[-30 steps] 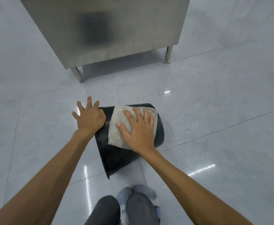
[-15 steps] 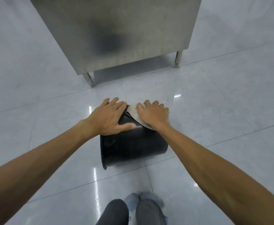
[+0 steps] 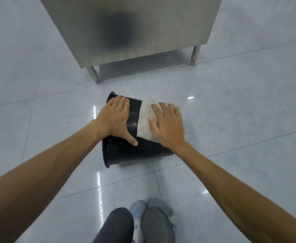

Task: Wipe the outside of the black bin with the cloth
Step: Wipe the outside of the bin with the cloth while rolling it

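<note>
The black bin (image 3: 135,153) lies on its side on the tiled floor, its open rim to the left. A pale, rough cloth (image 3: 144,120) is draped over the top of its right part. My right hand (image 3: 167,124) lies flat on the cloth with fingers spread, pressing it against the bin's wall. My left hand (image 3: 114,118) rests flat on the bin's bare wall near the rim, thumb pointing right, holding the bin still. Neither hand is curled around anything.
A stainless steel cabinet (image 3: 135,28) on short legs (image 3: 94,75) stands just beyond the bin. Glossy grey floor tiles (image 3: 231,111) surround it. My knees and socked feet (image 3: 143,221) are at the bottom of the view.
The bin has rolled and the cloth has slid back over its top toward me; my right hand came back with it. My left hand shifted to the bin's rim end.
</note>
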